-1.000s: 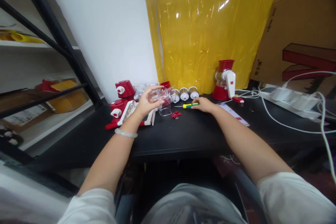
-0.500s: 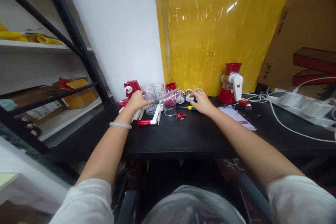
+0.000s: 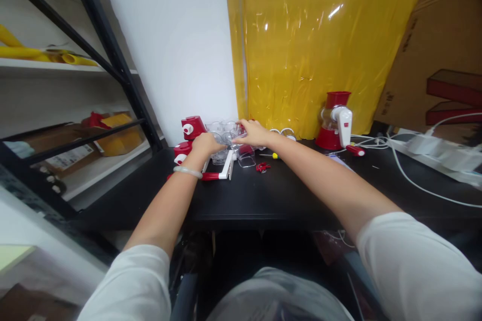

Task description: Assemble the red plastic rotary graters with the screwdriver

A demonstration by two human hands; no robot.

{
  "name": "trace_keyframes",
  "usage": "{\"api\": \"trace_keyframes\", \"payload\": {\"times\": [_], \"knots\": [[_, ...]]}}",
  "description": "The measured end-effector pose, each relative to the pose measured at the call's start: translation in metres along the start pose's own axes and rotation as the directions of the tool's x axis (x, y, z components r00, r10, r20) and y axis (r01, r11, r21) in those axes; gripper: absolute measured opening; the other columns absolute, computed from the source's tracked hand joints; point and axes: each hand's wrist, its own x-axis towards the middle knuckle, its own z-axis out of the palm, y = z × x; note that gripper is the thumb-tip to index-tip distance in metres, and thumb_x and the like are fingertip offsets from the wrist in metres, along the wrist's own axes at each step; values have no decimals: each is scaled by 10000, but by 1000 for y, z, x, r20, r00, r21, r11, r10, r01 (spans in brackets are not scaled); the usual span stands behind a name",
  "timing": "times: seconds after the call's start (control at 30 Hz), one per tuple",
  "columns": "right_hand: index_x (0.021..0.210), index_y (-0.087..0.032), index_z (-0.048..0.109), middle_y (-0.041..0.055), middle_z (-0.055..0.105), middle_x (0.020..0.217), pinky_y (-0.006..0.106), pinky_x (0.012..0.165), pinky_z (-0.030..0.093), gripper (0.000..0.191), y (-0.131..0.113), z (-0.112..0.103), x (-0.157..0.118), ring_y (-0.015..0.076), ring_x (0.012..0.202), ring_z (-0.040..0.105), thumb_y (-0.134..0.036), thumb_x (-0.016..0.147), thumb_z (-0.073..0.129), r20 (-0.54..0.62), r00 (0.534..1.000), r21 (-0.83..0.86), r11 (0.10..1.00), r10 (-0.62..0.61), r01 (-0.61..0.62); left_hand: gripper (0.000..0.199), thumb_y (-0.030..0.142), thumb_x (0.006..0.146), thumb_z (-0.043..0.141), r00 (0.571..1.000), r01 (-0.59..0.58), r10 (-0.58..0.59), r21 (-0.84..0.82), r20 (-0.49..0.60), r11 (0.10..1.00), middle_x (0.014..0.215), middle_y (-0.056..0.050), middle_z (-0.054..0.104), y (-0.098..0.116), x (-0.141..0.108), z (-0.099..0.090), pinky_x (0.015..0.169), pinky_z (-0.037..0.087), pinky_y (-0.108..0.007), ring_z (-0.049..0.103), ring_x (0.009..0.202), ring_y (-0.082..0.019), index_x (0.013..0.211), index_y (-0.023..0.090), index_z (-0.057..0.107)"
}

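Shifted leftward, the bare right hand (image 3: 255, 134) is holding its fingers spread beside clear plastic containers (image 3: 218, 159) mid-frame; the bare left hand's (image 3: 205, 146) I can't tell.

Glossy, transparent plastic parts (image 3: 223, 136)

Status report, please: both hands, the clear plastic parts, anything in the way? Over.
Left hand and right hand at the clear plastic parts, grip unclear. Parts bunched together. Red-handled white crank close in front, possible snag.
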Motion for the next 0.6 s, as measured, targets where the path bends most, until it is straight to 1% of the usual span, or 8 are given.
{"api": "trace_keyframes", "payload": {"times": [0.07,0.13,0.23,0.33,0.4,0.5,0.6], "knots": [[1417,-187,537,178,638,1315,471,1038,471,775,-3,4,5,344,1242,595,-524,768,797,6,999,-13,999,43,-43,773,736,730,698,999,31,-32,33,34,999,1197,-235,748,6,3,0,883,569,-378,707,1138,-405,1203,126,747],[1363,-198,567,165,653,1301,459,1025,483,728,-5,7,7,327,1210,627,-494,747,818,-38,997,-16,997,71,-71,833,745,698,719,998,44,-45,30,44,999,1245,-236,731,10,6,2,900,571,-389,695,1165,-407,1258,129,724],[1307,-199,591,149,677,1255,449,1019,489,703,-6,6,5,307,1182,649,-446,704,857,-95,994,9,998,55,-55,865,745,662,748,996,57,-57,11,65,998,1292,-229,713,14,9,7,919,568,-392,684,1190,-403,1283,145,710],[1235,-195,628,133,694,1202,460,1006,492,644,-3,-5,4,301,1138,661,-425,685,872,-116,993,32,999,2,2,802,697,668,776,995,54,-55,9,80,998,1301,-222,711,18,11,11,923,560,-364,680,1204,-386,1249,148,722],[1198,-195,645,121,700,1164,466,998,493,601,2,-16,6,299,1113,663,-417,687,871,-153,988,42,999,-15,22,769,660,690,782,995,52,-53,15,86,999,1314,-220,705,20,12,13,935,550,-353,671,1221,-375,1255,142,714],[1203,-195,648,126,688,1163,488,984,496,655,14,-33,9,319,1110,653,-456,655,895,-222,975,35,999,-13,22,750,649,726,763,994,53,-53,9,90,999,1331,-228,693,24,12,14,955,542,-369,655,1242,-382,1270,136,702],[1211,-202,646,133,673,1192,500,970,502,700,30,-47,9,335,1133,637,-514,639,902,-238,971,29,999,-8,15,721,625,743,757,995,66,-65,-12,73,998,1331,-246,686,26,10,14,961,542,-405,651,1239,-404,1261,126,704]]}}
